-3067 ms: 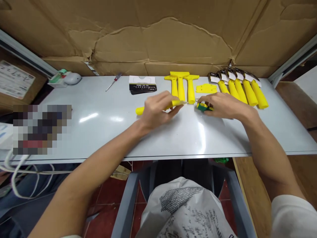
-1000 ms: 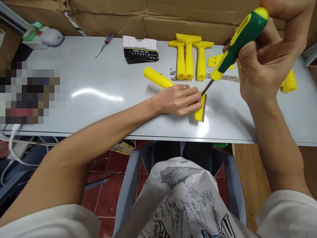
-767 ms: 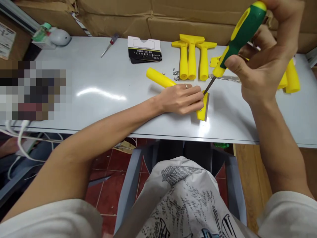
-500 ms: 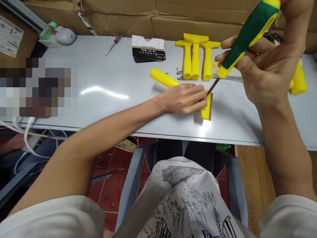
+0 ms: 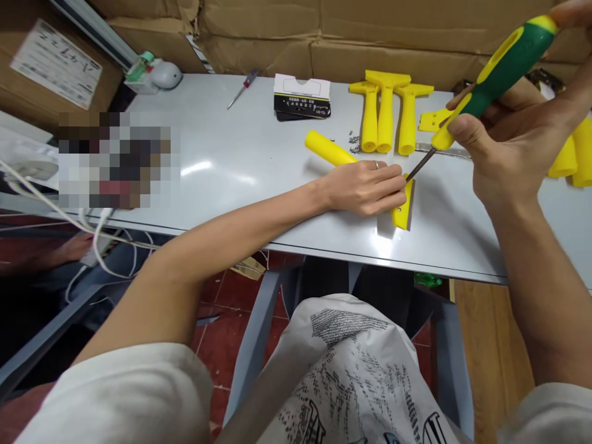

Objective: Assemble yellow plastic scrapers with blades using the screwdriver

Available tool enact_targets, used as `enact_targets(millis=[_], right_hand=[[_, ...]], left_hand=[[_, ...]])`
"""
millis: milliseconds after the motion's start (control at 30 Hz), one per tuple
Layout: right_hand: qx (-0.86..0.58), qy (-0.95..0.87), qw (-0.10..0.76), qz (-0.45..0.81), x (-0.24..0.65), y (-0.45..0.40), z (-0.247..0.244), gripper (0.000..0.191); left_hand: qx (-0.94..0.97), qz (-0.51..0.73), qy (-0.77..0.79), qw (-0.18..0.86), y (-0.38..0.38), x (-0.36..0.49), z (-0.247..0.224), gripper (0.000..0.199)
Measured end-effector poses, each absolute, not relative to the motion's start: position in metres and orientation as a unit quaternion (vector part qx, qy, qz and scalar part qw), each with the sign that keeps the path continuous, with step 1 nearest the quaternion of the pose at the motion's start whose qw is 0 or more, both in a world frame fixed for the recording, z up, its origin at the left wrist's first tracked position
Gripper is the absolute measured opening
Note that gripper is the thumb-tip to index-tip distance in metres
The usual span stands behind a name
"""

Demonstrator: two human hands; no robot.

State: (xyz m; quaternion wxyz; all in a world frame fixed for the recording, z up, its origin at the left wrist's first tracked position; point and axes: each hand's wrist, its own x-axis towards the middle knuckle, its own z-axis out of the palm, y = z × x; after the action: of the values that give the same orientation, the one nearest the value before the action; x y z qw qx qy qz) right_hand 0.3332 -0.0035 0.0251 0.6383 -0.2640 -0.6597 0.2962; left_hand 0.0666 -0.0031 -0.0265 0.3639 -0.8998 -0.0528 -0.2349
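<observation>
My left hand (image 5: 367,188) is closed over a yellow scraper (image 5: 329,148) that lies on the white table; its handle points to the upper left and its blade end shows at the right of my fingers. My right hand (image 5: 513,129) grips a green and yellow screwdriver (image 5: 504,68), held slanted. The screwdriver's tip meets the scraper's head beside my left fingertips, where the exact contact is hidden. Behind my left hand lie small screws (image 5: 354,143) and three yellow scraper bodies (image 5: 385,117). A yellow plate (image 5: 432,120) lies near my right fingers.
On the table (image 5: 250,216) are a black and white box (image 5: 302,97) and a small screwdriver (image 5: 243,88). More yellow handles (image 5: 583,151) lie at the right. Cardboard (image 5: 259,28) stands along the back. White cables (image 5: 97,246) hang at the left edge, near another person's hand (image 5: 71,248).
The view has shifted left, so things on the table appear farther right. The screwdriver's handle has turned and leans farther right in my right hand. My left hand stays on the scraper.
</observation>
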Motion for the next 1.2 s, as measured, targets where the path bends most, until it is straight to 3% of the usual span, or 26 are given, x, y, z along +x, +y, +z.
enact_targets(millis=[267,367,400,500,633,800,933,1100,1200], right_hand=[[-0.047,-0.705,0.657,0.262,0.319,0.037,0.015,0.083],[-0.182,-0.708,0.562,0.387,0.328,0.016,0.026,0.060],[-0.213,-0.706,0.548,0.395,0.330,0.007,0.031,0.060],[-0.207,-0.731,0.577,0.301,0.329,-0.004,0.036,0.063],[-0.190,-0.720,0.649,0.154,0.318,0.023,0.022,0.090],[-0.106,-0.744,0.632,0.189,0.317,0.051,0.014,0.058],[-0.108,-0.731,0.658,0.142,0.321,0.044,0.022,0.062],[-0.151,-0.751,0.623,0.157,0.319,0.029,0.028,0.042],[-0.103,-0.707,0.679,0.170,0.311,0.032,0.022,0.039]], left_hand=[[-0.918,-0.206,-0.066,0.333,-0.002,0.067,-0.029,0.037],[-0.920,-0.197,-0.066,0.332,-0.004,0.067,-0.027,0.039],[-0.918,-0.198,-0.065,0.336,-0.005,0.068,-0.027,0.039],[-0.901,-0.235,-0.054,0.360,-0.007,0.068,-0.025,0.035],[-0.881,-0.280,-0.041,0.380,-0.006,0.068,-0.022,0.030],[-0.892,-0.276,-0.062,0.353,-0.004,0.065,-0.028,0.029],[-0.908,-0.250,-0.068,0.328,-0.003,0.063,-0.030,0.030],[-0.896,-0.271,-0.042,0.350,-0.003,0.063,-0.025,0.029],[-0.880,-0.306,-0.030,0.361,-0.003,0.065,-0.023,0.028]])
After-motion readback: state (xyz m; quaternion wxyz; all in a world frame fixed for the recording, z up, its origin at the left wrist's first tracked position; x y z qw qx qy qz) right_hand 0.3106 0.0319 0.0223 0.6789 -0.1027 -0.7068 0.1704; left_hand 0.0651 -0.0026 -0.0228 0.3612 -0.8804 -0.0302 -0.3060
